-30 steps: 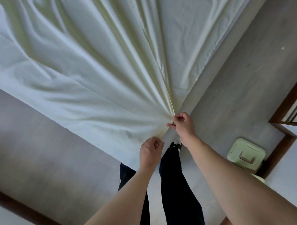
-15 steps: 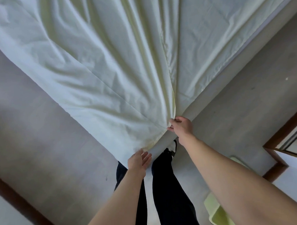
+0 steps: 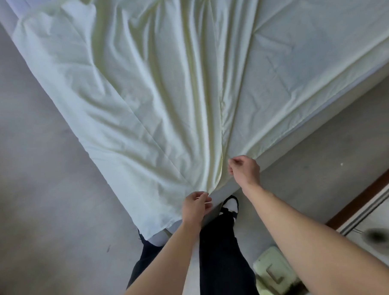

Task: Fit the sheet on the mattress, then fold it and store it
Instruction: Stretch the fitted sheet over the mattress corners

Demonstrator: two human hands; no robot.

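Cloth this thin is soft and light: the pale yellow-green cotton sheet [image 3: 164, 93] bunches easily. Left hand [image 3: 195, 206] pinches its corner at the white mattress [image 3: 334, 110] corner; right hand [image 3: 243, 170], fingers curled, looks let go beside it.

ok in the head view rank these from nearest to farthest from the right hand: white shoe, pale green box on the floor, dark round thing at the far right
From the right hand:
1. White shoe, just below it.
2. Pale green box, lower, on the floor.
3. Dark round thing, far right edge.

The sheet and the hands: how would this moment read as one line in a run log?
stage: fitting corner | sheet: spread, rumpled | left hand: pinches sheet corner | right hand: curled beside sheet edge, grip unclear
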